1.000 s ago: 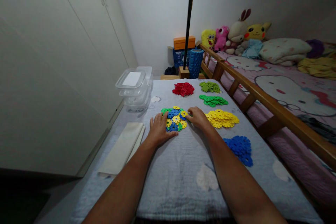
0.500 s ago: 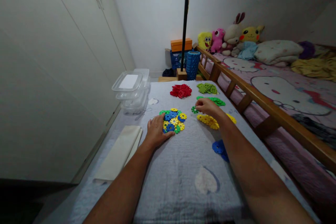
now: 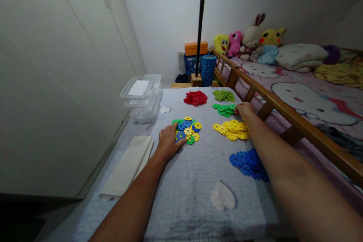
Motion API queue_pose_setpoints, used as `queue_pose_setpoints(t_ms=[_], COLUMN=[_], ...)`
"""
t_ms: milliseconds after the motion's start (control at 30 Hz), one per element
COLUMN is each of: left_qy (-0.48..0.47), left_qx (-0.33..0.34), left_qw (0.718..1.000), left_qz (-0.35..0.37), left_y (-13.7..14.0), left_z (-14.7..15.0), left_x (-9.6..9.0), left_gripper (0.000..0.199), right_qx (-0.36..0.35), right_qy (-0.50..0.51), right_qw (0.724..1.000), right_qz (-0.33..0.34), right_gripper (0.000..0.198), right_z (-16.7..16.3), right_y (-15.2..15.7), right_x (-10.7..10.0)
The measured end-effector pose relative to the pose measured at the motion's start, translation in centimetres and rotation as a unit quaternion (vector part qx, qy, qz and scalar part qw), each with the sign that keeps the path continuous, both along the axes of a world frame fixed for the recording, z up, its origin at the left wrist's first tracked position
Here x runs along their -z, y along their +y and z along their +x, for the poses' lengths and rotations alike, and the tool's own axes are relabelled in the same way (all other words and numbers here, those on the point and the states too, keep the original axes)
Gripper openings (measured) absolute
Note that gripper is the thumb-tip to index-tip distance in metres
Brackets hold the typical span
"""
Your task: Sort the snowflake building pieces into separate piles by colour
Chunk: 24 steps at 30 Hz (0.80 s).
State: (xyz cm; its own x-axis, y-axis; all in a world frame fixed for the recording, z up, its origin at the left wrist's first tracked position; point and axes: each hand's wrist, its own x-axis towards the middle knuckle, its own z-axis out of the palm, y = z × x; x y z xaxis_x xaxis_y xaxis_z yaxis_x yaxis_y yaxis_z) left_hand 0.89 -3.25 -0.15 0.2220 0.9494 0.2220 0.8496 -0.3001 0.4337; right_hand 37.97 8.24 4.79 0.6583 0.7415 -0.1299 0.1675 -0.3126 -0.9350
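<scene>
My left hand (image 3: 169,139) lies open at the left side of a mixed pile of blue, yellow and green notched plastic discs (image 3: 188,131), thumb and fingers spread along its edge. My right hand (image 3: 244,109) reaches far out, fingertips pinched together at the right end of a green disc pile (image 3: 224,109); whether a disc is still between them is hidden. Closer to me are a yellow disc pile (image 3: 232,129) and a blue disc pile (image 3: 249,163), the latter partly behind my right forearm. Red pieces (image 3: 195,98) and light green pieces (image 3: 224,95) lie at the far end.
Stacked clear plastic boxes (image 3: 141,98) stand at the table's left edge, with a folded cream cloth (image 3: 129,166) nearer me. A wooden bed rail (image 3: 263,102) runs along the right side. A black pole (image 3: 200,26) rises beyond the far edge.
My right hand, pinching a green disc before, has moved right from the gap between the piles to the green pile's far right end. My left hand stays almost still.
</scene>
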Motion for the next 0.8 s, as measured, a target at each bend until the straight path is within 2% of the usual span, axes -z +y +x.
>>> queue_pose_setpoints(t_ms=[133,300,433,533,633,733,800], left_qy=[0.000,0.006,0.004,-0.003,-0.009,-0.011,-0.009], left_qx=[-0.005,0.002,0.006,0.006,0.007,-0.007,-0.022], left_qw=[1.000,1.000,1.000,1.000,1.000,1.000,1.000], left_qz=[0.000,0.000,-0.001,0.001,0.007,0.012,0.021], left_y=[0.0,0.0,0.0,0.0,-0.1,-0.1,-0.1], left_z=[0.0,-0.1,-0.2,-0.2,-0.2,-0.2,-0.2], left_x=[0.0,0.1,0.1,-0.1,-0.3,-0.5,-0.6], left_gripper=[0.071,0.076,0.083,0.084,0.084,0.082,0.078], right_qx=[-0.001,0.016,0.008,-0.062,-0.179,-0.275,-0.312], right_qy=[0.001,-0.027,-0.045,-0.033,-0.053,-0.160,-0.245], right_qw=[1.000,0.998,0.994,0.987,0.972,0.940,0.911], right_qz=[0.018,0.057,0.102,0.143,0.144,0.118,0.110], right_gripper=[0.019,0.012,0.017,0.021,0.021,0.020,0.026], right_z=[0.0,-0.2,-2.2,-5.6,-9.7,-13.3,-14.9], right_y=[-0.1,-0.5,-1.4,-2.8,-4.5,-6.0,-6.7], right_x=[0.4,0.1,-0.5,-0.6,0.1,1.6,2.8])
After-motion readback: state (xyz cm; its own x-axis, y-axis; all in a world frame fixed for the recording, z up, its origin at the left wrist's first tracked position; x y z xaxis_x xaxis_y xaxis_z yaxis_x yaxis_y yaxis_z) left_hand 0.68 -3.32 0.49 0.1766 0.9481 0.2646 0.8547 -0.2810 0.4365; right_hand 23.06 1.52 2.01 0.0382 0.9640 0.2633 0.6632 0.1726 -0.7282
